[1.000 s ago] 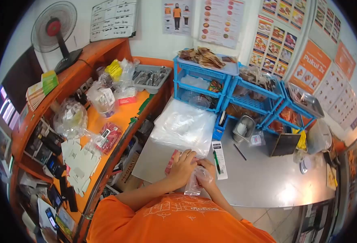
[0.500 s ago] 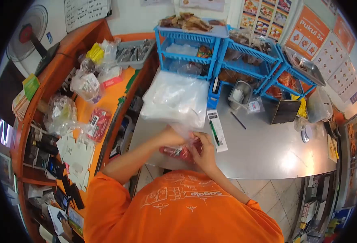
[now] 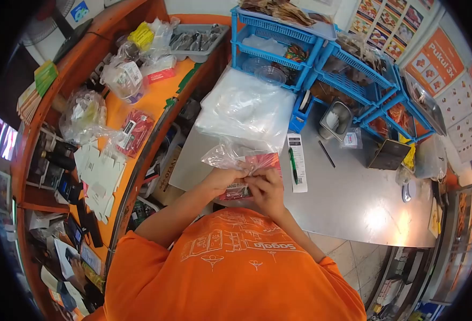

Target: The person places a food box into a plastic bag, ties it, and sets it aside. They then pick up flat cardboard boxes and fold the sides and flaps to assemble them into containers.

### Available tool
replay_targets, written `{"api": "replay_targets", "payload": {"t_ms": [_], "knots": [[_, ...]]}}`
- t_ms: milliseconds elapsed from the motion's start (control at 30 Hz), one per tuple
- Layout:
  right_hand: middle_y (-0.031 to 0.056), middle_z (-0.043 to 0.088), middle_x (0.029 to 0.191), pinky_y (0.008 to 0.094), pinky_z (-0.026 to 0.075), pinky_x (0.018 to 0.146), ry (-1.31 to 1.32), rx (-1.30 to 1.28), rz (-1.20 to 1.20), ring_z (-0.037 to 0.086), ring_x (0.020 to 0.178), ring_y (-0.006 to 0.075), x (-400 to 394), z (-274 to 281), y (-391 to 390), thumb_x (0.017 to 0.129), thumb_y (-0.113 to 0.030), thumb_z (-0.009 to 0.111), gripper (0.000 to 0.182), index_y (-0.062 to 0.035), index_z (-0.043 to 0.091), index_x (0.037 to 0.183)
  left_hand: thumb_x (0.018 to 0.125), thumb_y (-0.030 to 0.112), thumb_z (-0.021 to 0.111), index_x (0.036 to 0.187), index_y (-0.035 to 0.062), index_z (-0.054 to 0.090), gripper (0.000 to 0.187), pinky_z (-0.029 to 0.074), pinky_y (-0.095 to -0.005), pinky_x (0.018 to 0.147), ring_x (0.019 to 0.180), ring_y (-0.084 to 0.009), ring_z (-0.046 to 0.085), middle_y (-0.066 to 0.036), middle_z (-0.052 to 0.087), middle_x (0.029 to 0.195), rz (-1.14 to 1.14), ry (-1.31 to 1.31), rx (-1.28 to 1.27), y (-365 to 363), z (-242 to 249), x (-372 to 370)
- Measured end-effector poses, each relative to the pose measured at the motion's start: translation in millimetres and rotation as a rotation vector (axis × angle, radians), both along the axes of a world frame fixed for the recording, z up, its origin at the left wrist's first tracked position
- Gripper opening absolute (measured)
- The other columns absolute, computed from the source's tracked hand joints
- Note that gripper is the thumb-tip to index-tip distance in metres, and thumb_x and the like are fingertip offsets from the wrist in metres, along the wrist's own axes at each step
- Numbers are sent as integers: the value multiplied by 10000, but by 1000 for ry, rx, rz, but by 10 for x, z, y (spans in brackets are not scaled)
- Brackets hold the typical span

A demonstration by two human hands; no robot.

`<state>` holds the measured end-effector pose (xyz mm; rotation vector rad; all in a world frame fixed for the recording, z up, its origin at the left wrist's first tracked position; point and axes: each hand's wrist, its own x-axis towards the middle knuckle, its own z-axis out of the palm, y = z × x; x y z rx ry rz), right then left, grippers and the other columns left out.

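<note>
At the near edge of the metal table, a clear plastic bag with red printed packaging is gathered between my two hands. My left hand pinches the bunched plastic from the left. From the right, my right hand has its fingers bent and closed on the same bag, close to the left fingertips. Loose clear film sticks out above the hands, and part of a dark printed label shows below them. Just beyond lies a stack of clear plastic bags.
A receipt with a green pen lies to the right, near a blue tape dispenser and a metal container. Blue tiered racks stand behind. On the left, an orange counter holds another red bagged packet.
The bag has been turned or lifted so that red packaging now shows above my hands. My fingers have come together at its middle. The whole view has shifted and tilted.
</note>
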<state>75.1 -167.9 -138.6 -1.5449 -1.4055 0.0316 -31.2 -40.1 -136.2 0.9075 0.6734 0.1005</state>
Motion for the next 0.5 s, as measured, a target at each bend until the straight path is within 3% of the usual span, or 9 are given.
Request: {"api": "replay_targets", "payload": {"t_ms": [67, 133, 267, 333, 500], "knots": [[76, 549, 861, 317, 418, 710, 100, -3, -22, 497, 823, 235, 18, -16, 1, 661, -18, 653, 143, -60, 668, 798, 838, 61, 544, 1019, -8, 563, 194, 475, -271, 789, 907, -176, 574, -105, 592, 967, -14, -7, 7, 15, -55, -6], [86, 524, 940, 325, 361, 824, 607, -137, -117, 438, 946, 231, 60, -75, -16, 686, -36, 639, 121, -68, 669, 798, 838, 60, 543, 1020, -6, 562, 196, 476, -269, 789, 899, -176, 575, -104, 591, 962, -36, -13, 15, 26, -59, -1], [102, 479, 1031, 343, 288, 902, 604, -248, -106, 359, 1033, 256, 1, 51, -49, 714, -54, 607, 74, -59, 659, 767, 835, 55, 542, 1026, 0, 558, 199, 478, -265, 780, 865, -169, 577, -93, 590, 943, -19, -14, -3, -1, -18, 7], [121, 449, 1061, 378, 261, 918, 395, -313, -139, 326, 1050, 293, -42, 21, -49, 729, -80, 576, 79, -60, 651, 741, 835, 53, 541, 1030, 1, 556, 202, 479, -264, 774, 857, -167, 576, -90, 590, 943, -20, -22, -1, 4, -34, -8], [122, 443, 1029, 364, 256, 910, 269, -346, -151, 318, 1041, 278, -64, 117, -23, 725, -106, 600, 74, -49, 644, 706, 829, 22, 520, 1036, 0, 550, 210, 472, -282, 783, 878, -170, 565, -83, 578, 964, 24, -25, -17, 14, -126, -21]]}}
